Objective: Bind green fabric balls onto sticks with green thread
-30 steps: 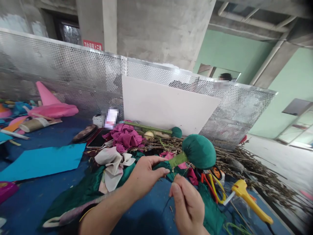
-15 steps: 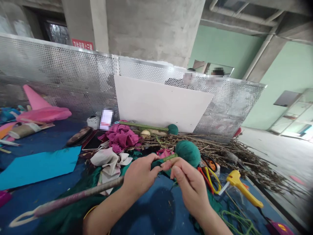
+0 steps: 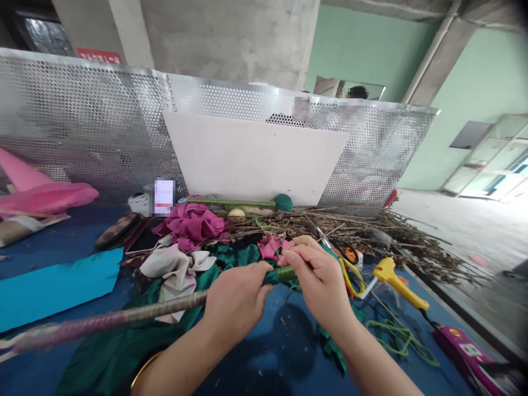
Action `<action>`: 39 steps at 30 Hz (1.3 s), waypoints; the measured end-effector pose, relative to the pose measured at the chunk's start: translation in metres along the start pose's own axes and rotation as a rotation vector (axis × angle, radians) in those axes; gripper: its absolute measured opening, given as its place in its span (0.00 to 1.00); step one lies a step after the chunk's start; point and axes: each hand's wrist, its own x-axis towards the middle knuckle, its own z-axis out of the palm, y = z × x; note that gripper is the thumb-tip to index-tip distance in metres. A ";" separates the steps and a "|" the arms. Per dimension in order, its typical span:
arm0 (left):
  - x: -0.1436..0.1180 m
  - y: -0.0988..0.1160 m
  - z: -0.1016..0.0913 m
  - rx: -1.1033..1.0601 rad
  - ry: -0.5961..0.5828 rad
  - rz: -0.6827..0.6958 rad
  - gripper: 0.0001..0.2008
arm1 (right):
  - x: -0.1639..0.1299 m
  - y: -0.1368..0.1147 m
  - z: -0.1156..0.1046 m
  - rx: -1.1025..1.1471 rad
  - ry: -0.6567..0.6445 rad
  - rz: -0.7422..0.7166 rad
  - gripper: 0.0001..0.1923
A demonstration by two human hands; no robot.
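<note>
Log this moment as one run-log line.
left hand: grips wrapped stick | right hand: pinches green-wrapped stem | nearby: yellow glue gun, dried twigs, green cloth

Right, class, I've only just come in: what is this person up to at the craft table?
A person grips a long stick in the left hand, its green-wrapped end pinched by the right hand. The hands meet over green fabric on a blue table. Around them lie pink cloth, dry twigs, a yellow glue gun and a turquoise sheet.
</note>
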 end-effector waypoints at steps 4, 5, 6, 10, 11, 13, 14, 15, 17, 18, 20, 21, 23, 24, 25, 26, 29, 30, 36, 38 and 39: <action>-0.002 0.000 0.003 0.023 -0.002 0.035 0.12 | 0.000 0.005 0.001 -0.011 0.037 0.029 0.12; -0.002 0.000 0.003 0.031 -0.002 0.040 0.12 | 0.000 0.006 0.001 -0.012 0.037 0.032 0.12; -0.002 0.001 0.004 0.040 -0.002 0.045 0.12 | 0.000 0.007 0.001 -0.014 0.035 0.036 0.12; -0.004 0.003 0.005 0.072 0.021 0.102 0.12 | 0.001 0.008 0.003 -0.020 0.038 0.047 0.12; -0.004 0.003 0.005 0.084 0.039 0.131 0.12 | 0.001 0.008 0.004 -0.023 0.043 0.053 0.12; -0.005 0.004 0.006 0.123 0.076 0.199 0.11 | 0.002 0.009 0.005 -0.033 0.052 0.068 0.12; -0.006 0.004 0.007 0.153 0.097 0.238 0.10 | 0.002 0.011 0.005 -0.040 0.053 0.078 0.12; -0.006 0.005 0.008 0.186 0.120 0.275 0.10 | 0.001 0.012 0.005 -0.045 0.051 0.088 0.12; -0.008 0.005 0.011 0.250 0.174 0.349 0.09 | 0.001 0.014 0.006 -0.055 0.039 0.108 0.12; -0.008 0.005 0.012 0.277 0.208 0.380 0.09 | 0.001 0.015 0.006 -0.060 0.030 0.117 0.12; -0.009 0.005 0.014 0.315 0.284 0.427 0.10 | 0.001 0.016 0.006 -0.065 0.019 0.129 0.12; -0.009 0.006 0.015 0.331 0.318 0.447 0.11 | 0.001 0.016 0.005 -0.066 0.017 0.132 0.12; -0.009 0.006 0.015 0.354 0.357 0.483 0.14 | 0.001 0.016 0.005 -0.064 0.016 0.134 0.13; -0.009 0.006 0.015 0.358 0.359 0.499 0.14 | 0.001 0.016 0.005 -0.065 0.016 0.135 0.13; -0.008 0.005 0.014 0.357 0.355 0.510 0.14 | 0.001 0.016 0.005 -0.069 0.016 0.139 0.13; -0.008 0.005 0.014 0.352 0.348 0.515 0.14 | 0.001 0.016 0.005 -0.075 0.016 0.144 0.13; -0.006 0.004 0.014 0.329 0.338 0.514 0.10 | 0.002 0.017 0.006 -0.089 0.022 0.166 0.12; -0.005 0.003 0.015 0.326 0.338 0.512 0.10 | 0.002 0.017 0.007 -0.089 0.023 0.175 0.12; -0.001 -0.009 0.012 0.281 0.278 0.418 0.11 | 0.006 0.001 -0.010 0.054 -0.131 0.325 0.10; 0.001 -0.015 0.007 0.238 0.258 0.346 0.11 | 0.008 -0.006 -0.028 0.097 -0.233 0.383 0.11; 0.002 -0.018 0.004 0.212 0.246 0.307 0.12 | 0.009 -0.007 -0.038 0.110 -0.266 0.392 0.12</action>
